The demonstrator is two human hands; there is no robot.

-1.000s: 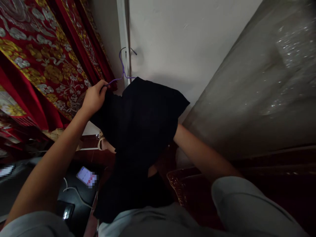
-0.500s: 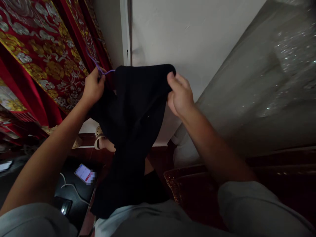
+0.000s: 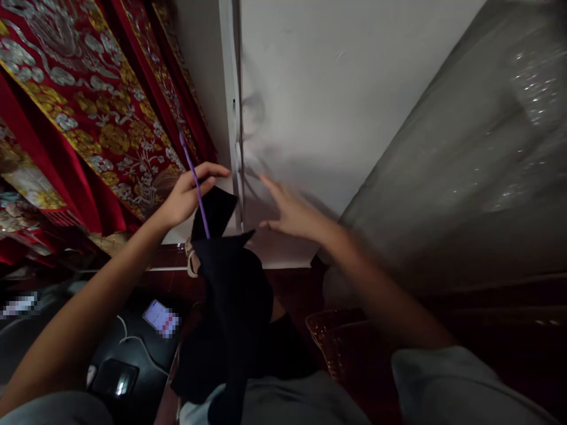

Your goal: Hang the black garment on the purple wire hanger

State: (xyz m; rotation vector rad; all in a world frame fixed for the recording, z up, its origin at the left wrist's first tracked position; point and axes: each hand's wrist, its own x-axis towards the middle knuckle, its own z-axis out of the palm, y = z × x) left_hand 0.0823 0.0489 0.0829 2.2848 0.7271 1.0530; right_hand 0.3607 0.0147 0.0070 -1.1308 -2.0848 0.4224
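My left hand (image 3: 191, 192) is at a thin purple hanger (image 3: 194, 171), which crosses in front of its fingers. The index finger points out to the right while the hanger seems held in the hand. From the hanger's lower end hangs a black garment (image 3: 234, 289), its cloth folded and drooping toward my lap. A separate dark flap shows beneath the left fingers. My right hand (image 3: 292, 212), slightly blurred, is off the cloth with fingers apart, in front of the pale wall.
Red embroidered drapery (image 3: 110, 124) hangs on the left. A black seat or table surface (image 3: 146, 378) carries a lit phone (image 3: 162, 319), a white cable (image 3: 142, 342) and a dark wallet-like object (image 3: 114, 378). Plastic-wrapped material (image 3: 443, 177) leans at right, above carved dark-red furniture (image 3: 328, 342).
My right hand has let go of the black garment's edge. The garment has dropped and narrowed, and the hanger has turned to point downward. My left hand has shifted right and down.
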